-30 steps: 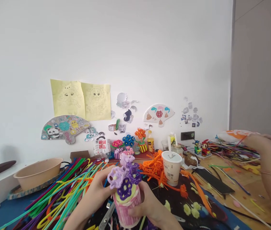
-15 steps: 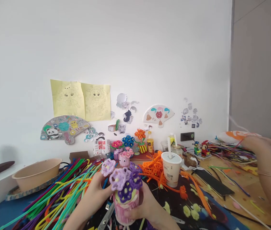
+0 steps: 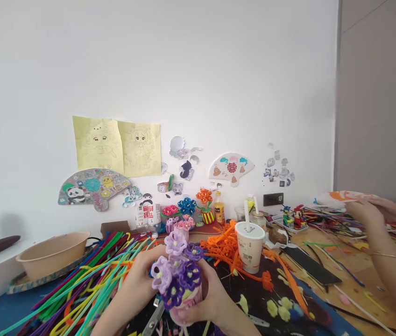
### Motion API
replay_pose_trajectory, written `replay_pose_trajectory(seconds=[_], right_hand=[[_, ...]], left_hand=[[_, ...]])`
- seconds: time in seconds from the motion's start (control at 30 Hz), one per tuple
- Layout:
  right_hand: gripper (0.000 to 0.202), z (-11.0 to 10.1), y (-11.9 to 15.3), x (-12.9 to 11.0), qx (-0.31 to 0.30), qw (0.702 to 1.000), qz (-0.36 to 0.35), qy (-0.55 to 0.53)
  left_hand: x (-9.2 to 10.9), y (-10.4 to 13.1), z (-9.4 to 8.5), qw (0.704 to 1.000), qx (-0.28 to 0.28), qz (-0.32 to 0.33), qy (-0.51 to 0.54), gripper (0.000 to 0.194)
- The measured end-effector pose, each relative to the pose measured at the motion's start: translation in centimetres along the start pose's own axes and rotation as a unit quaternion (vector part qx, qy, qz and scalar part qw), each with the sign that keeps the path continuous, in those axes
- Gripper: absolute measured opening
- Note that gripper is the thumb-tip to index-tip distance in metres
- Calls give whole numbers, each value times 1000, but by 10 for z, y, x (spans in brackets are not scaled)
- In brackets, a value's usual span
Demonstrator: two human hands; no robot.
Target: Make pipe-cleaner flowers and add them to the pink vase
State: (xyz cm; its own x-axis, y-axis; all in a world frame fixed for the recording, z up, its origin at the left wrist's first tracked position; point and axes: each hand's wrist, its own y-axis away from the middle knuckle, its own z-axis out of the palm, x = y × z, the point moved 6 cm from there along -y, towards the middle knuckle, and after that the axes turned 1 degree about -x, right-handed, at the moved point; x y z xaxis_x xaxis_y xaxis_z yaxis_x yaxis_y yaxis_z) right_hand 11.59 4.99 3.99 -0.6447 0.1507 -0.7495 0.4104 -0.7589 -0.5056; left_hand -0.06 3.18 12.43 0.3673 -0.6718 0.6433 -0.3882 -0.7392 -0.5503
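Note:
A pink striped pot [image 3: 187, 311] of pipe-cleaner flowers stands in front of me, with light purple and dark purple blooms [image 3: 178, 275] at its top. My right hand [image 3: 214, 296] grips the pot from the right, thumb across its front. On the other side, my left hand [image 3: 145, 275] is curled against the flowers and pot, its fingertips hidden behind the blooms. Scissors [image 3: 154, 319] lie just left of the pot's base.
Colourful pipe cleaners [image 3: 89, 280] spread at left beside a tan basin [image 3: 54, 254]. Orange pipe cleaners [image 3: 222, 247] and a drink cup [image 3: 250, 247] stand behind my right hand. A phone [image 3: 312, 266] lies at right, near another person's hands [image 3: 366, 210].
The flower pot has tilted and turned in my hands, so the blooms sit lower and more to the left. The other person's hands have shifted slightly at the right.

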Motion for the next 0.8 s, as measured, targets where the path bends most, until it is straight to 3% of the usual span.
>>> replay_pose_trajectory(seconds=[0.63,0.8], right_hand=[[77,-5,2,3,18,1000,-8,7],[79,-5,3,4,24,1000,-6,8]], left_hand=[[11,-3,3,999,-20,15,-21,20],[11,-3,6,999,-50,19,4,22]])
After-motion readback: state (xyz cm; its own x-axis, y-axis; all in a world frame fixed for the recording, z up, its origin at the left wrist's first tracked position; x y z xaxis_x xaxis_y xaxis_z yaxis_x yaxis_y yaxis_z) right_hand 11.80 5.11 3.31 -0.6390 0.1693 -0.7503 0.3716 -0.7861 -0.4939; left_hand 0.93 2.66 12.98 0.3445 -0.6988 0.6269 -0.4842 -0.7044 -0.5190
